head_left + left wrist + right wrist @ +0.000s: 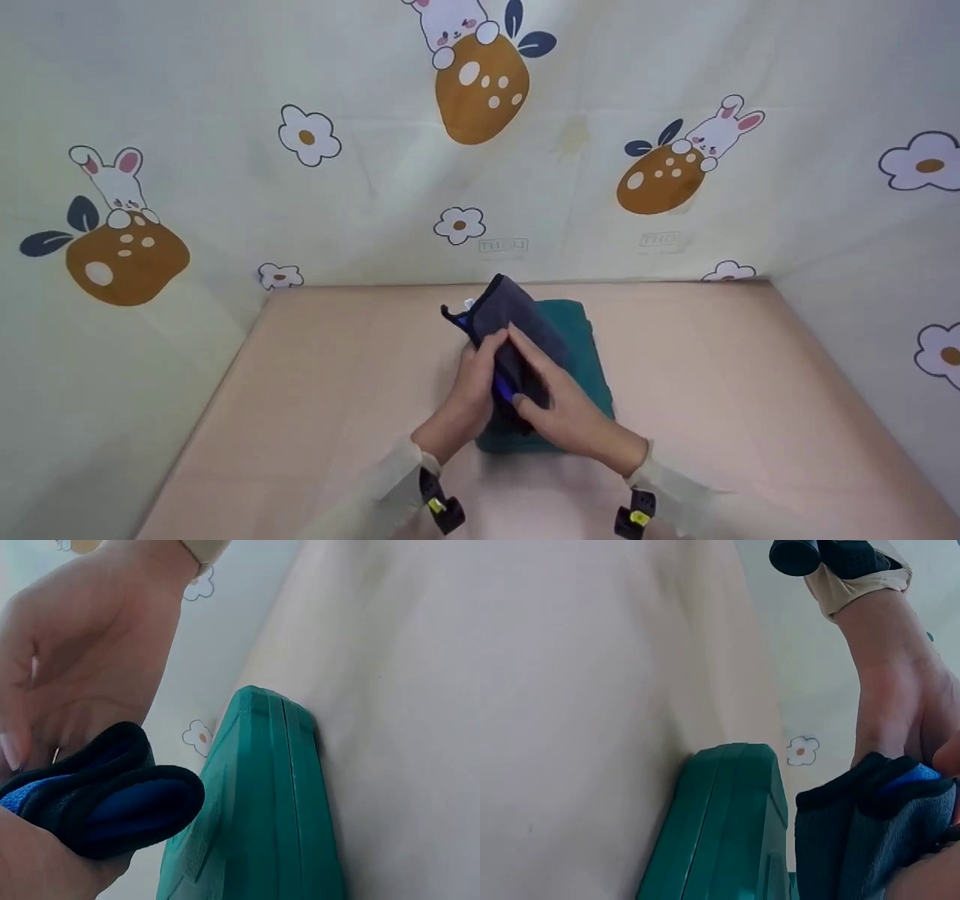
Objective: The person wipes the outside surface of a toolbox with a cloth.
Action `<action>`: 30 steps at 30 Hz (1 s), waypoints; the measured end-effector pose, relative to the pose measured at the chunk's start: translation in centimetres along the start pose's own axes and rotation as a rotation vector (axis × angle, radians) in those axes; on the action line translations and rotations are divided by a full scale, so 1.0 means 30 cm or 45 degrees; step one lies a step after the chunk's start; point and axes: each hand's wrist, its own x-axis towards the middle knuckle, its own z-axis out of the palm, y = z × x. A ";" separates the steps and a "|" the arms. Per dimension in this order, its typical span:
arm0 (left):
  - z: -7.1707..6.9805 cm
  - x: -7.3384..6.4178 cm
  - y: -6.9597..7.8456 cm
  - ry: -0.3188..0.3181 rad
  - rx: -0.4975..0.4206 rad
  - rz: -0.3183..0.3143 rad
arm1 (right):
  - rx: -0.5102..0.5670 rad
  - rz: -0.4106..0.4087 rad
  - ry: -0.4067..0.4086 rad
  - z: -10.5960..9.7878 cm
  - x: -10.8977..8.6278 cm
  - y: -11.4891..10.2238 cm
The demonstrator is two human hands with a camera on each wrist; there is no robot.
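Note:
A folded cloth (517,307), dark grey outside and bright blue inside with black edging, is held between both hands over a closed green case (585,345). My left hand (469,386) grips the cloth's left side, thumb on top. From the right, my right hand (566,409) holds it, with a finger along its upper face and the thumb near the blue fold. The left wrist view shows the rolled, layered end of the cloth (142,802). Its stacked folds also appear in the right wrist view, beside the case (720,817). Several fingers are hidden beneath the cloth.
The case lies flat on a pale pinkish tabletop (337,390). Behind the table hangs a light curtain (375,210) printed with rabbits and flowers, and it continues down both sides. Small black devices (442,502) are strapped at both wrists over light sleeves.

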 end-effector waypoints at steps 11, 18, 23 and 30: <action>-0.094 0.022 0.046 0.036 -0.039 0.011 | -0.051 -0.051 -0.277 -0.073 -0.059 0.070; -0.174 0.059 0.094 0.188 -0.066 0.096 | -0.220 0.056 -0.375 -0.144 -0.132 0.128; -0.240 0.081 0.120 0.288 -0.056 0.128 | -0.342 0.181 -0.352 -0.189 -0.182 0.180; -0.305 0.105 0.124 0.409 0.001 0.179 | -0.340 0.305 -0.308 -0.201 -0.219 0.236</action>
